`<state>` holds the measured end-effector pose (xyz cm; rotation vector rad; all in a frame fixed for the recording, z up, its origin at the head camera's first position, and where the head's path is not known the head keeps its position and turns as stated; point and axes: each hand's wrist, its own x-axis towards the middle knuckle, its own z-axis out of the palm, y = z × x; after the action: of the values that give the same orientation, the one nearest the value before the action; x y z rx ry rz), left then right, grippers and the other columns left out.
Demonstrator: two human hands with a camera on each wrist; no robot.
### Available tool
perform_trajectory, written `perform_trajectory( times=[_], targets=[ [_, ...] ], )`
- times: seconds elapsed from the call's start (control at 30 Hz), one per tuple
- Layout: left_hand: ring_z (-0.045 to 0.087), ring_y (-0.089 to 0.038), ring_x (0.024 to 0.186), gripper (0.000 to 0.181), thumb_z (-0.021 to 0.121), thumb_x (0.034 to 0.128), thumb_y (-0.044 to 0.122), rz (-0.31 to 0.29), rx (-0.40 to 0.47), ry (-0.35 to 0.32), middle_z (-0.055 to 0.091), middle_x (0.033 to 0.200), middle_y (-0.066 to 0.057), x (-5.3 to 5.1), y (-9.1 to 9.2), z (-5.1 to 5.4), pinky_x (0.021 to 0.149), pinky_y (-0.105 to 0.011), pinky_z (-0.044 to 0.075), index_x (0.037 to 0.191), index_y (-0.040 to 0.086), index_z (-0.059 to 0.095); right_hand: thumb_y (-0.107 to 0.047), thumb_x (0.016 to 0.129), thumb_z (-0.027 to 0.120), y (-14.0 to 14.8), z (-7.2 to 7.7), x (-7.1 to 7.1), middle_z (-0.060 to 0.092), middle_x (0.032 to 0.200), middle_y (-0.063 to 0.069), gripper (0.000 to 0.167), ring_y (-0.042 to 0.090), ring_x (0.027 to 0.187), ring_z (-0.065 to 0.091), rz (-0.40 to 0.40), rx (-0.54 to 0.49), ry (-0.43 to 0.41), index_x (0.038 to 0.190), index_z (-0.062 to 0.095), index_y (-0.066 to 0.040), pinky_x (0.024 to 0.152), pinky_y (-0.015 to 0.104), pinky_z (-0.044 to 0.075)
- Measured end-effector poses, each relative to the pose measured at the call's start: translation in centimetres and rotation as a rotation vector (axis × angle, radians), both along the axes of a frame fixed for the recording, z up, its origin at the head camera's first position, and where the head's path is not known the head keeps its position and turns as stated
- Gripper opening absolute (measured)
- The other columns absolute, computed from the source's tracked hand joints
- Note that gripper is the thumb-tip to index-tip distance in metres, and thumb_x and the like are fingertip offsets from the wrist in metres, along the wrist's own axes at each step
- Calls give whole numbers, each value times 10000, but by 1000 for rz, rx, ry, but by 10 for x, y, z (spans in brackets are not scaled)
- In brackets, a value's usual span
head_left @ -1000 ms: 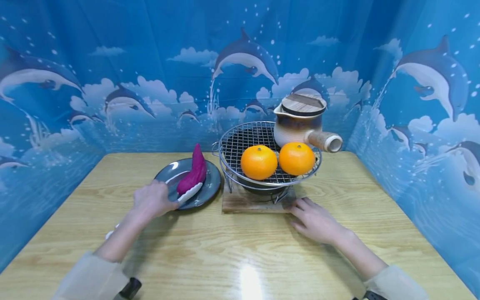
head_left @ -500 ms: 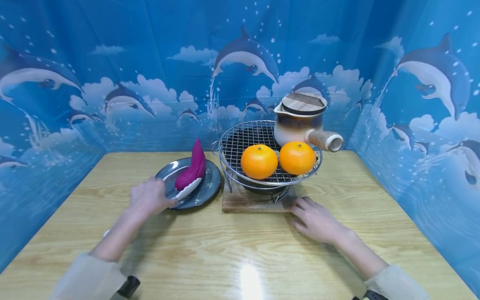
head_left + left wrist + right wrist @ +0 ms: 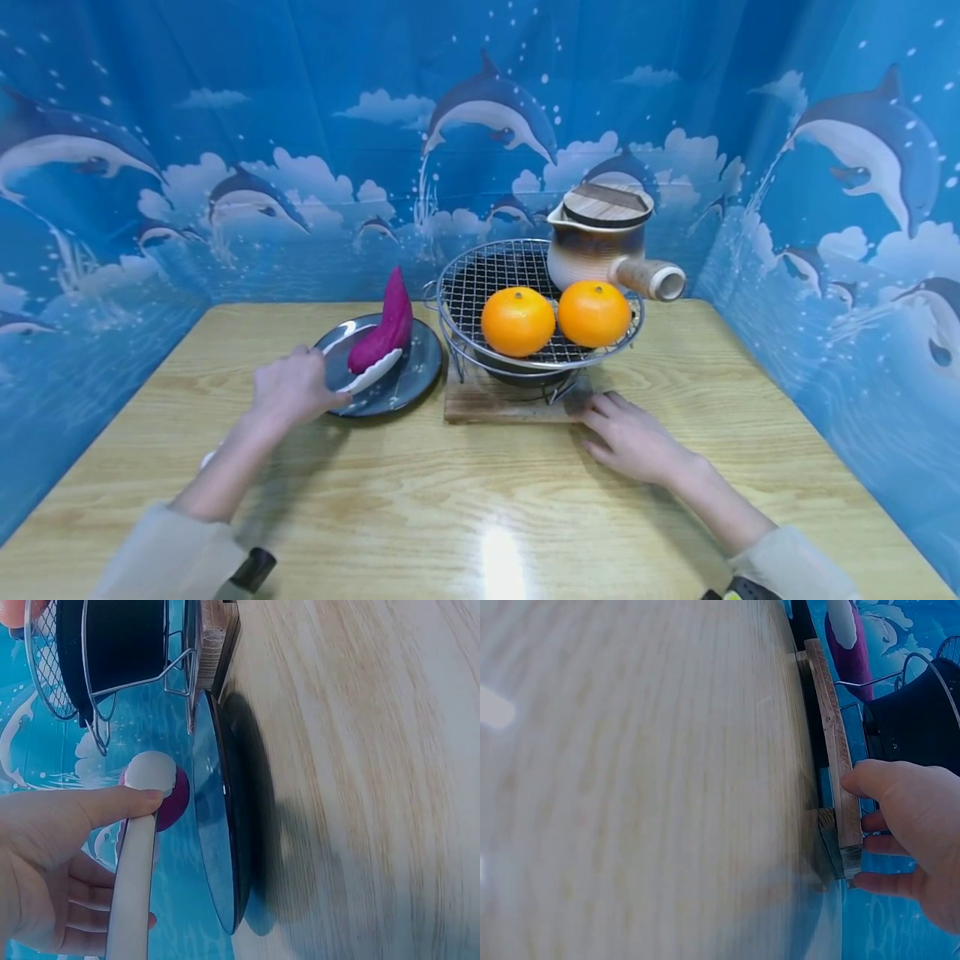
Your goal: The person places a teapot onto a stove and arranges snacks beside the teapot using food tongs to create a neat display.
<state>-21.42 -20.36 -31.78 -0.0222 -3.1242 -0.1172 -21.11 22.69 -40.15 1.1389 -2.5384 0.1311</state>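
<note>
My left hand [image 3: 292, 387] grips a pair of white scalloped-edged tongs [image 3: 133, 881], with the thumb pressed on the near arm. The tongs hold a purple sweet potato [image 3: 390, 321], tip pointing up. In the left wrist view it hangs over the dark round plate [image 3: 420, 379], with a gap between them. My right hand [image 3: 633, 437] holds the right front corner of a wooden board [image 3: 487, 406], thumb at its front edge and fingers curved beside its end. Above the board stands a round wire grill [image 3: 480, 283]; the farther tong arm is mostly hidden.
Two oranges [image 3: 517, 321] sit on the front of the grill. A clay teapot [image 3: 592, 254] with a wooden lid and side handle stands at its back right. A dark stove body [image 3: 915, 720] is under the mesh. The wooden table [image 3: 420, 517] meets a blue dolphin-print curtain [image 3: 337, 150].
The left hand has drawn slightly left, and the sweet potato in the tongs has shifted a little left and up over the plate. My right hand stays on the board.
</note>
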Motion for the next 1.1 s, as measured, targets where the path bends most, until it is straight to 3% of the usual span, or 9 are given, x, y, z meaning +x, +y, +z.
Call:
perform_trajectory(
  times=[0.5, 0.8, 1.1],
  targets=[
    [537, -299, 684, 669, 779, 643, 475, -25, -22, 77, 537, 825, -159, 1, 4, 4, 501, -435, 421, 940, -85, 565, -212, 771, 726, 0, 2, 0, 572, 985, 43, 319, 220, 911, 554, -6, 12, 0, 1054, 656, -81, 800, 382, 478],
    [522, -357, 766, 699, 786, 627, 475, -32, -32, 137, 543, 843, -206, 3, 5, 2, 512, -459, 427, 939, -108, 561, -215, 770, 725, -1, 2, 1, 579, 1014, 48, 333, 229, 936, 555, -3, 10, -2, 1067, 652, -84, 820, 393, 473],
    [520, -384, 797, 687, 770, 634, 475, -24, -25, 163, 544, 857, -218, 4, 3, 7, 510, -492, 430, 928, -109, 561, -218, 772, 722, -1, 3, 2, 581, 1011, 45, 322, 226, 931, 553, -7, 4, -6, 1061, 659, -90, 811, 389, 477]
  ],
)
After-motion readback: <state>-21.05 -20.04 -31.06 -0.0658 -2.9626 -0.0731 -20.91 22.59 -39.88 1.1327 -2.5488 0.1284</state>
